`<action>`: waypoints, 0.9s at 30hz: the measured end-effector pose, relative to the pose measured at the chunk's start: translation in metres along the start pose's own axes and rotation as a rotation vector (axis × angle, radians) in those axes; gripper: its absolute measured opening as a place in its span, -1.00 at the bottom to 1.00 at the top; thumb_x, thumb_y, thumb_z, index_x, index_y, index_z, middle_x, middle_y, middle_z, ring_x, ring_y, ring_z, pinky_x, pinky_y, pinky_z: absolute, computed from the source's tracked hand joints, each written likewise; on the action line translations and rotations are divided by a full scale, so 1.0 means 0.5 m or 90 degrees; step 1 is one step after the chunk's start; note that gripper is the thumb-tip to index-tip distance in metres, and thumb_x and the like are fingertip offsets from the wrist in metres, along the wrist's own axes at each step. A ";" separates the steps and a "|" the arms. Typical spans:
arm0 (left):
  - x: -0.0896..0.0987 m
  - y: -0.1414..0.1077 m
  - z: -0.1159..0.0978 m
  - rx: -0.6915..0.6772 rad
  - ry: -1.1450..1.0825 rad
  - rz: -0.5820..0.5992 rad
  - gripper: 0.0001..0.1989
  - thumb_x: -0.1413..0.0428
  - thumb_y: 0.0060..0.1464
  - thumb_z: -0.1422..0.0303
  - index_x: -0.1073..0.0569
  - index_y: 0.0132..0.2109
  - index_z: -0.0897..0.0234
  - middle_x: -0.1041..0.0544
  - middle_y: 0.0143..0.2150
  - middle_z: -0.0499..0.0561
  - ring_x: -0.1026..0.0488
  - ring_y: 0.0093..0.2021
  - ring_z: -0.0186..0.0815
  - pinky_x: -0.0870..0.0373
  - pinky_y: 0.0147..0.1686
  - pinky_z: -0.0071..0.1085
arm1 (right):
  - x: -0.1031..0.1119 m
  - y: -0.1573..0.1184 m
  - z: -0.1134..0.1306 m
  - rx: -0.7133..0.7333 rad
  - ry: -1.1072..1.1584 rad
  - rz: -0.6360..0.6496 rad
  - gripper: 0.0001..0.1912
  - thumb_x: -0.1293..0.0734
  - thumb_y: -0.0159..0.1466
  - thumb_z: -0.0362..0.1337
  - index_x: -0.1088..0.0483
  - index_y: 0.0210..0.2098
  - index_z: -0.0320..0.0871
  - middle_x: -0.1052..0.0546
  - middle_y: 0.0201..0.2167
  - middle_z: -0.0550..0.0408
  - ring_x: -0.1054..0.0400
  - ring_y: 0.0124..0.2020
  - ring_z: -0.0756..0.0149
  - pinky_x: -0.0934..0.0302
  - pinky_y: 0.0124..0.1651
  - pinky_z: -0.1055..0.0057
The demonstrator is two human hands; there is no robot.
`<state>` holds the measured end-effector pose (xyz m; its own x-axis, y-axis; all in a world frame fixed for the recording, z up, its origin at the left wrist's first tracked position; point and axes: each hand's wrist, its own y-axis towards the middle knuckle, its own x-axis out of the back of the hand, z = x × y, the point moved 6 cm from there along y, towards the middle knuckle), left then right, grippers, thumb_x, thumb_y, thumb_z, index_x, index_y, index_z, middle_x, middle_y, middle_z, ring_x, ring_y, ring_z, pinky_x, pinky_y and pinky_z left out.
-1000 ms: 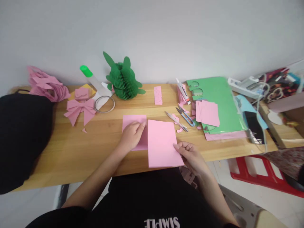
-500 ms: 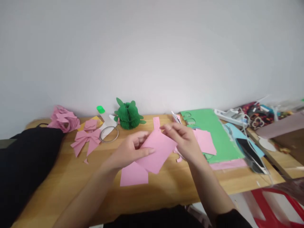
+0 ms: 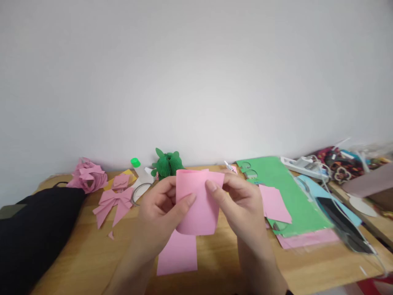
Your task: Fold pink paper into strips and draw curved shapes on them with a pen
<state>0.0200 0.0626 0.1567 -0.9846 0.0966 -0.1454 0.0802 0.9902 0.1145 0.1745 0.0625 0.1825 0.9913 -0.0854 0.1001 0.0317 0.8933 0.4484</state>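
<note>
Sheet point(image 3: 198, 213) sat curled over at lower centre of frame, pinched by left hand point(image 3: 162, 209) and right hand point(image 3: 241, 205); clean work likely called for squaring its edges before pressing any crease.

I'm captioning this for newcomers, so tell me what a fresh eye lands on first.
First, the curved pink paper held up at centre between the left hand and the right hand. Next, the dark green pleated paper figure behind it, and the bright green sheet to the right. A pink bow stands out at the left.
</note>
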 end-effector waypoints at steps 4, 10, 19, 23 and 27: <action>0.008 -0.015 -0.013 -0.018 0.025 -0.025 -0.81 -0.29 0.05 0.30 -0.59 -0.15 0.19 -0.64 -0.33 -0.04 -0.59 -0.39 -0.35 -0.53 -0.48 -0.59 | 0.016 -0.007 0.004 0.007 0.035 -0.059 -0.91 -0.40 0.28 -0.26 -0.54 -0.36 -0.04 -0.58 -0.43 0.18 -0.41 -0.39 0.39 -0.29 -0.34 0.43; 0.006 -0.029 -0.025 -0.020 0.029 -0.064 -0.84 -0.32 0.02 0.39 -0.62 -0.19 0.14 -0.66 -0.37 -0.13 -0.59 -0.43 -0.45 -0.50 -0.49 -0.71 | 0.026 -0.015 0.024 0.040 -0.003 -0.091 -0.90 -0.40 0.28 -0.31 -0.52 -0.39 -0.06 -0.55 -0.47 0.23 -0.38 -0.42 0.45 -0.29 -0.32 0.46; 0.003 -0.032 -0.030 -0.008 0.026 -0.111 -0.82 -0.35 -0.03 0.41 -0.63 -0.23 0.09 -0.66 -0.39 -0.17 -0.56 -0.45 -0.50 -0.47 -0.47 -0.77 | 0.025 -0.019 0.043 0.098 -0.052 -0.082 -0.87 -0.37 0.30 -0.38 -0.49 -0.38 -0.10 -0.53 -0.47 0.24 -0.37 -0.40 0.49 -0.28 -0.35 0.51; 0.003 -0.031 -0.030 -0.008 0.028 -0.111 -0.84 -0.34 -0.02 0.39 -0.63 -0.23 0.11 -0.66 -0.39 -0.16 -0.56 -0.45 -0.48 -0.49 -0.46 -0.74 | 0.024 -0.019 0.046 0.108 -0.059 -0.075 -0.87 -0.36 0.30 -0.40 -0.49 -0.38 -0.11 -0.53 -0.45 0.25 -0.36 -0.41 0.51 -0.29 -0.34 0.50; 0.004 -0.034 -0.029 -0.013 0.031 -0.129 -0.81 -0.35 -0.05 0.39 -0.63 -0.22 0.11 -0.65 -0.39 -0.15 -0.56 -0.47 -0.46 -0.49 -0.50 -0.72 | 0.025 -0.018 0.046 0.107 -0.060 -0.076 -0.86 -0.36 0.31 -0.40 -0.49 -0.39 -0.12 -0.53 -0.45 0.25 -0.35 -0.42 0.52 -0.29 -0.34 0.50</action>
<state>0.0147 0.0445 0.1687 -0.9866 -0.1103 -0.1202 -0.1233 0.9866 0.1072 0.1837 0.0435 0.2000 0.9653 -0.2337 0.1164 0.1185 0.7894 0.6024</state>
